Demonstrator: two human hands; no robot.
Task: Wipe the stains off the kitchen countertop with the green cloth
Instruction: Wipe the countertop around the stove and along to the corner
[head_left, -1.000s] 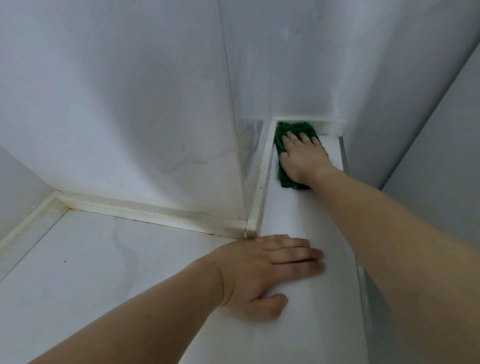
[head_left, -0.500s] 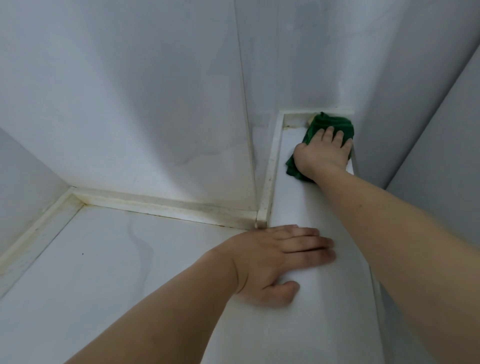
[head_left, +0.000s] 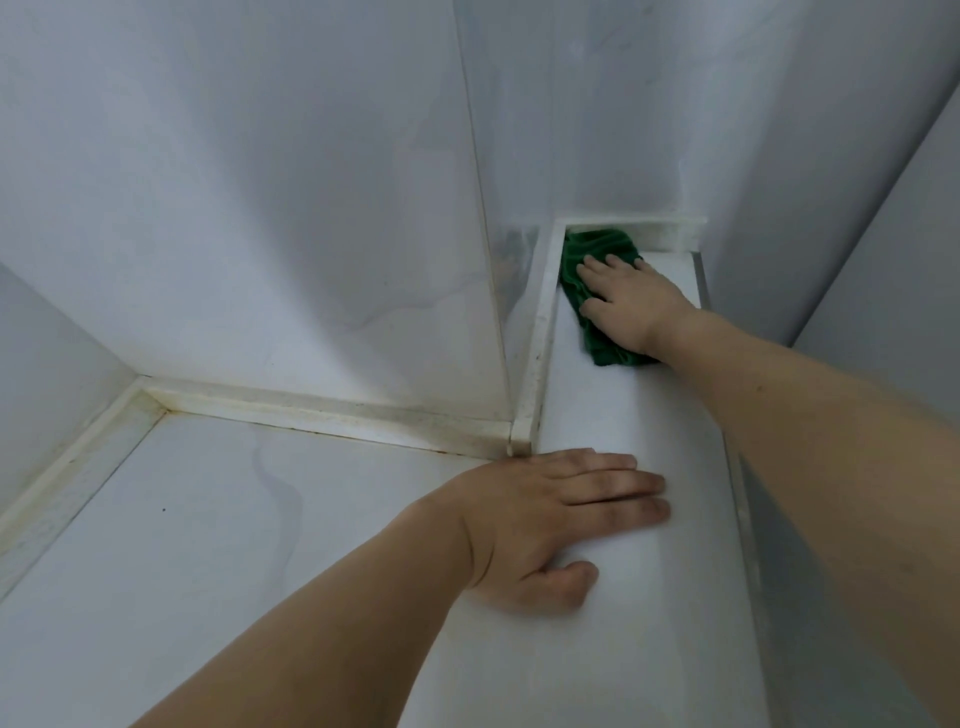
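The green cloth (head_left: 587, 260) lies crumpled in the far left corner of a narrow strip of white countertop (head_left: 623, 426), against the raised white edging. My right hand (head_left: 631, 304) presses flat on it, fingers straight and pointing toward the back left, covering the cloth's right side. My left hand (head_left: 550, 519) rests palm down on the near part of the countertop, fingers straight and together, thumb tucked against the surface. It holds nothing.
White marbled wall tiles (head_left: 260, 208) rise right behind the counter and jut out as a corner beside the strip. A yellowed, speckled backsplash edging (head_left: 332, 410) runs along the wall. A grey panel (head_left: 893, 249) stands at the right, past the counter's edge.
My right hand has slid the cloth from the far right corner of the strip across to the far left corner. My left hand has stayed planted on the counter.
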